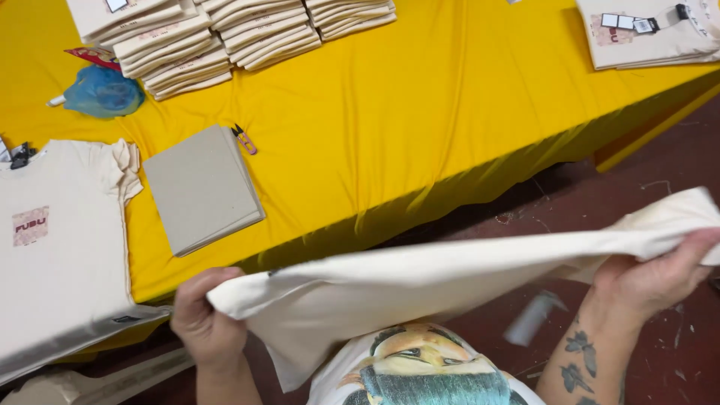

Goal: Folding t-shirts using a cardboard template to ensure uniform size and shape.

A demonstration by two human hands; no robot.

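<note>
Both hands gripped a cream T-shirt (420, 274), stretched between them below the near edge of the yellow table (420, 135) and above the dark red floor (600, 210). The left hand (204, 319) was closed around one end of the fabric, fingers curled over the fold; the right hand (660, 274) pinched the other end, thumb on top. On the table, well apart from the hands, lay a stack of grey cardboard sheets (201, 189), with small thread snips (244, 139) just beside it, and a flat cream shirt with a pink square print (56, 240) to the left. Piles of folded shirts (225, 37) sat at the far side, near what looked like a blue plastic bag (103, 91).
</note>
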